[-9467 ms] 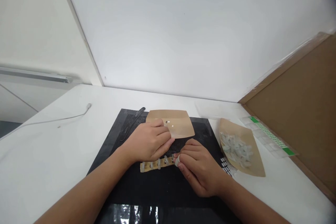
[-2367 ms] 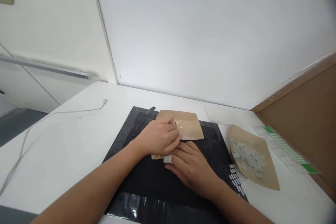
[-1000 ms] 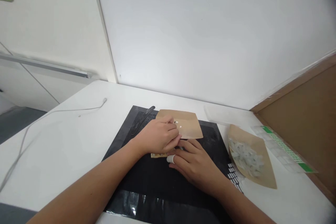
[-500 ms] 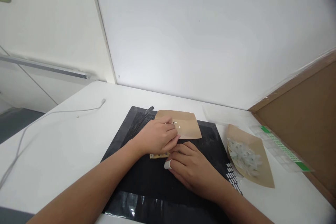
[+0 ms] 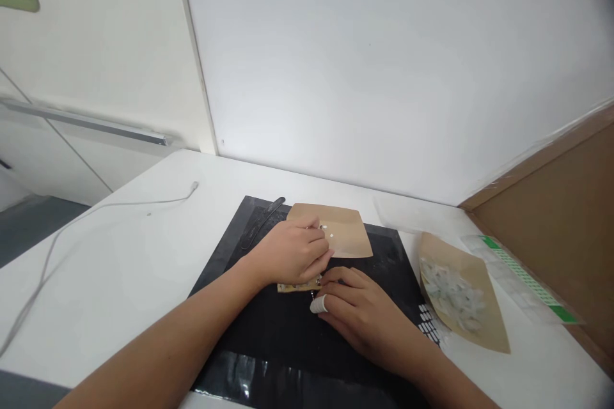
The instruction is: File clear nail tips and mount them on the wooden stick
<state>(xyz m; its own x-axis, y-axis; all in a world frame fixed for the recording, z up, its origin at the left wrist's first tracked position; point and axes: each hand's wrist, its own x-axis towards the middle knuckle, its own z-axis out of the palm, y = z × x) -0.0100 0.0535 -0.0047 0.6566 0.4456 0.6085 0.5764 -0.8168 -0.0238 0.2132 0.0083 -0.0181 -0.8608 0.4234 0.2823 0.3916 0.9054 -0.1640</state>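
My left hand (image 5: 297, 249) is closed, its fingers curled down over a small yellowish patterned strip (image 5: 292, 287) on the black mat (image 5: 278, 332); the fingertips are hidden. Just to its right, my right hand (image 5: 350, 303) is closed at the strip's right end, with a white cover on one finger. Something small and shiny shows between its fingertips, too tiny to name. Behind the hands a brown paper tray (image 5: 350, 236) bears a few small white bits.
On the right lie a second brown tray (image 5: 494, 307) with many whitish pieces, white stickers (image 5: 429, 326) and a clear case with green strips (image 5: 527, 278). A black tool (image 5: 263, 223) rests at the mat's back left; a cable (image 5: 119, 204) crosses the table's left.
The view has shifted slightly, moving the scene right and down. My right hand has drawn back a little from my left, and more of the strip shows between them.
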